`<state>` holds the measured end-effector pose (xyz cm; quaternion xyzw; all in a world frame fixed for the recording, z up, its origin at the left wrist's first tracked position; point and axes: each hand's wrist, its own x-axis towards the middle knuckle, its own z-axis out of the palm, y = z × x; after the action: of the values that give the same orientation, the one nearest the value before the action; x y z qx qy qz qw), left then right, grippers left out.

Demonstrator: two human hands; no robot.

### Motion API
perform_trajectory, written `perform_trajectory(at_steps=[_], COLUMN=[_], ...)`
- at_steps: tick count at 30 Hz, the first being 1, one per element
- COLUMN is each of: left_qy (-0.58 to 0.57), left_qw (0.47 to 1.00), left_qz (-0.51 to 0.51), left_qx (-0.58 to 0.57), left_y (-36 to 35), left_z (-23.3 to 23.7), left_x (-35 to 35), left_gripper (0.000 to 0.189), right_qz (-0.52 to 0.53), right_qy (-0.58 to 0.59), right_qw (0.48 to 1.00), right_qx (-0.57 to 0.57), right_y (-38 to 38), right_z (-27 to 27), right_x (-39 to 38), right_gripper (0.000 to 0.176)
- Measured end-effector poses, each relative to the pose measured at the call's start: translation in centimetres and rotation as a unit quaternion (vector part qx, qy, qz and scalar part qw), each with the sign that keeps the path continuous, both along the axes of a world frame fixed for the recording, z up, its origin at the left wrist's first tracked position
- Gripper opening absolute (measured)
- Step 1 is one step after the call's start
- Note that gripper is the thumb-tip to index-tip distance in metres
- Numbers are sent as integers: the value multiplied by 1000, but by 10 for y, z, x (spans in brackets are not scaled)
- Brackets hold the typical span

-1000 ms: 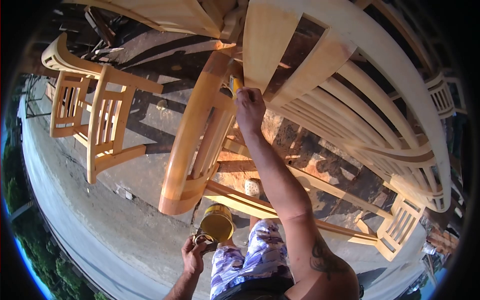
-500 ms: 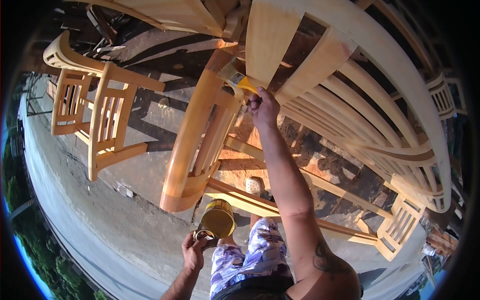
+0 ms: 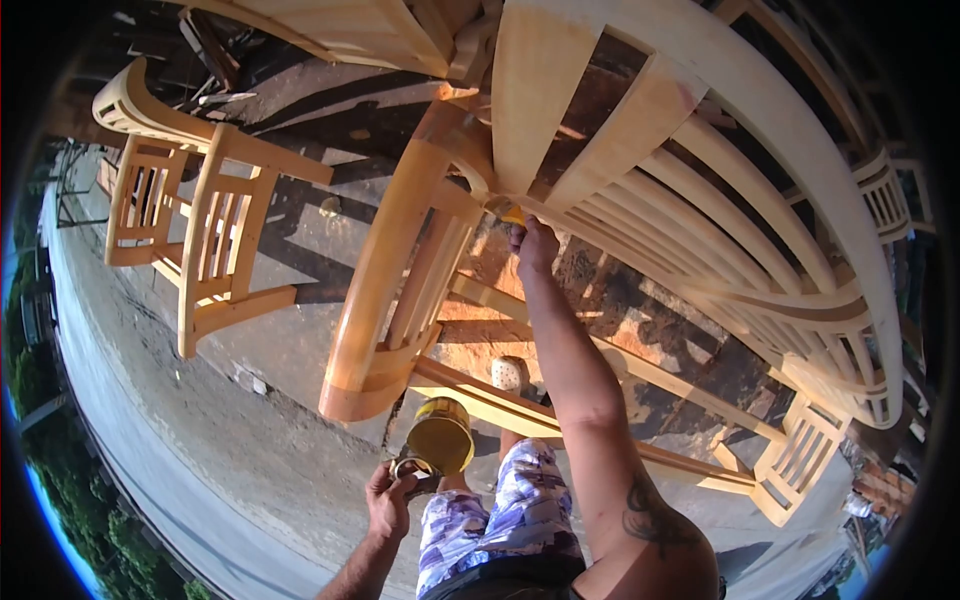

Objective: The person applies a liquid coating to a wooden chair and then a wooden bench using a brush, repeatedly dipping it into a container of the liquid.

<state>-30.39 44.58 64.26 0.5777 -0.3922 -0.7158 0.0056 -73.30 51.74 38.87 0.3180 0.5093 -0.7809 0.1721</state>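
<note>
My right hand (image 3: 537,246) is closed around a paintbrush (image 3: 511,213) with a yellow handle. The brush tip is down at the corner where the wooden bench's armrest (image 3: 385,265) meets its slatted backrest (image 3: 640,195); my fingers and the joint partly hide the bristles. The armrest has a wet-looking, darker sheen, while the backrest looks paler. Low in front of my body, my left hand (image 3: 388,500) grips a yellow paint can (image 3: 441,440) at its handle side. The can is tilted, its mouth toward me, with a yellowish inside.
A second wooden bench frame (image 3: 215,215) stands to the left on the concrete ground (image 3: 200,430). The bench's long front rail (image 3: 490,395) crosses near my legs, with a shoe (image 3: 509,374) beyond it. Another wooden piece (image 3: 350,35) is at the top.
My right hand has moved down and slightly right with the paintbrush, from the armrest's far end to the inner corner by the backrest. The can has shifted only slightly.
</note>
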Motion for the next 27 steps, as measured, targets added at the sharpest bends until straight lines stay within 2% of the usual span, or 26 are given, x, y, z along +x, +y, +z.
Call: perform_trajectory(at_steps=[2, 6, 7, 10, 11, 14, 15, 18, 22, 27], left_qy=[1, -5, -6, -7, -8, -5, -2, 5, 11, 20], left_qw=[1000, 1000, 1000, 1000, 1000, 1000, 1000, 1000, 999, 999], left_qz=[0, -1, 1, 10, 13, 16, 16, 24, 36, 46], left_qx=[-4, -16, -19, -21, -18, -13, -12, -13, -12, -17], left_y=[0, -2, -2, -2, -2, -3, -3, -2, -1, -4], left_z=[0, 1, 1, 2, 2, 1, 2, 8, 8, 0], left_x=[3, 8, 8, 9, 9, 13, 11, 3, 6, 21], left_gripper=[28, 29, 29, 29, 29, 28, 27, 26, 27, 28], right_qz=[-21, 11, 4, 31, 49, 50, 46, 80, 100, 162], right_qy=[-4, 75, 87, 199, 228, 283, 376, 422, 483, 388], right_qw=[999, 997, 996, 968, 960, 955, 908, 851, 787, 864], right_qx=[49, -1, 3, 148, 154, 77, 176, 301, 370, 277], right_y=[-3, -25, -36, -51, -47, -30, -28, -29, -53, -55], right_z=[-8, -11, 0, 36, 52, 122, 127, 145, 147, 140], right_x=[8, -4, -9, -18, -14, 2, 1, 4, -10, -4], right_gripper=[16, 19, 18, 17, 12, 12, 13, 17, 27, 17])
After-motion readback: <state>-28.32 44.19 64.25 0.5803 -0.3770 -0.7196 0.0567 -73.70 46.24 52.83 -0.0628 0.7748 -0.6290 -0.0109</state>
